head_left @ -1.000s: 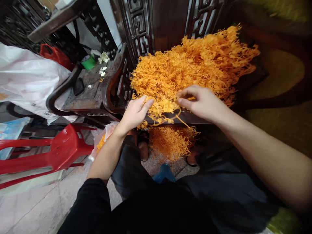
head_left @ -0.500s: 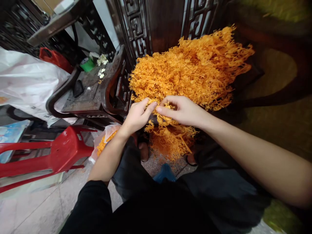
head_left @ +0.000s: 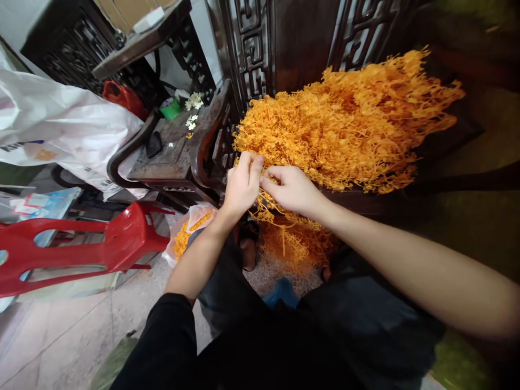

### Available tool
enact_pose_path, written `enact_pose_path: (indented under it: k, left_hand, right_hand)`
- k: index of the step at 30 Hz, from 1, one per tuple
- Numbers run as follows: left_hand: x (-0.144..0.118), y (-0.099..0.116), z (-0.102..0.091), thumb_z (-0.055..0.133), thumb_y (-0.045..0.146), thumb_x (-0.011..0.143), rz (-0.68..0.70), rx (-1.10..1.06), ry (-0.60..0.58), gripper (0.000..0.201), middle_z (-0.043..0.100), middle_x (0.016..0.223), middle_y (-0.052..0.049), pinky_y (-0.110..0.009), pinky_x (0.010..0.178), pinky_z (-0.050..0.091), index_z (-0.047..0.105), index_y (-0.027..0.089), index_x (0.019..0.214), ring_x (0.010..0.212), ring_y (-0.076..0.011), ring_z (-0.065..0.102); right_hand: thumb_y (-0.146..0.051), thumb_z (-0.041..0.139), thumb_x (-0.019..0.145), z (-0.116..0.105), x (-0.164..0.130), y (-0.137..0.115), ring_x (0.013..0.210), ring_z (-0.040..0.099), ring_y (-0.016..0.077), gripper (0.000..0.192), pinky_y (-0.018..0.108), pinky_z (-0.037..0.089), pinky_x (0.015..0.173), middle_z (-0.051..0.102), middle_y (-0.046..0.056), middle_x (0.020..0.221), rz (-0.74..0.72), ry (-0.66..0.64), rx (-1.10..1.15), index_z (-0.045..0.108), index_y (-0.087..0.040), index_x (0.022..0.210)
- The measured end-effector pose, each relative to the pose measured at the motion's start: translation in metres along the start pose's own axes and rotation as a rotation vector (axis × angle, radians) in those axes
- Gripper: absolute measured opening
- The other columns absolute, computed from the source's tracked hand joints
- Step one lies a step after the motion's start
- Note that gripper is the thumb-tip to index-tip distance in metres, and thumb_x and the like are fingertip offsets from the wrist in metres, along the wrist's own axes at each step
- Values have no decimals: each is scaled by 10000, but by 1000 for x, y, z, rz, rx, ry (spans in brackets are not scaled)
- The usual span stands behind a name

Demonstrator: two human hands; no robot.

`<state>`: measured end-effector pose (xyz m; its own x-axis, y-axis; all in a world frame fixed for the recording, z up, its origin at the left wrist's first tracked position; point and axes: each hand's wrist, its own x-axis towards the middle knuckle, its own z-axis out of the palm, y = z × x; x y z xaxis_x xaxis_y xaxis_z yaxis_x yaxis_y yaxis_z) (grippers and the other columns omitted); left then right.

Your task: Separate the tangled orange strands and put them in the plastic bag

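Orange, wiry, tangled plant bunch [head_left: 270,206] hangs mid-frame, thin curly strands, 1 straight stem pointing down. Bare left hand [head_left: 244,183]: fingers pinched narrow on it. Bare right hand [head_left: 293,190]: thumb and index close together; can't tell if gripping. Frizzy orange heap [head_left: 333,124], upper right, matches in colour.

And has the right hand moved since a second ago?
Yes, leftward: judged against the dark armrest left of the orange pile, the right hand is now closer to it.
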<state>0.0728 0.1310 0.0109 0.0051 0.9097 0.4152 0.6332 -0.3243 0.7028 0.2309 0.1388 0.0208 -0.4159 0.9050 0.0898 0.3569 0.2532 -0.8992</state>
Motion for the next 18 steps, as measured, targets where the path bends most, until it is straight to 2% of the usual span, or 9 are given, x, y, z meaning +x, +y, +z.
enact_pose_path:
  k: [4,8,11,14,18]
  left_hand:
    - [9,-10,-13,452,647,1071,54,28,-31,534,463,651,24,-311,654,358,525,224,754,590,-131,437]
    - [22,-22,-10,393,726,1046,58,-20,-80,623,475,640,12,-316,631,346,476,220,693,601,-142,436]
    - [32,-23,5,388,718,1050,54,-44,-137,630,503,651,0,-321,645,343,475,216,679,622,-151,451]
    - [43,-16,28,462,624,1069,27,-100,-190,585,503,643,7,-319,658,326,475,209,658,625,-148,439]
    - [62,-3,57,641,439,1039,-135,-273,-188,534,472,603,24,-309,666,285,484,183,597,622,-125,390]
  right_hand:
    - [-287,596,966,9,0,-9,583,368,120,374,315,242,624,419,-34,556,10,-34,18,459,-198,630]
    - [-288,610,948,5,-1,-7,550,334,107,374,311,226,594,384,-47,520,64,-48,47,468,-195,614]
    - [-290,617,932,-4,-3,0,501,291,94,386,315,202,563,352,-55,486,130,-13,53,458,-200,592]
    - [-294,629,917,-16,-6,7,469,274,86,385,312,195,545,346,-56,465,179,51,62,471,-200,579]
    - [-313,686,882,-38,-11,17,458,271,82,364,311,204,541,343,-53,457,256,140,102,526,-196,577]
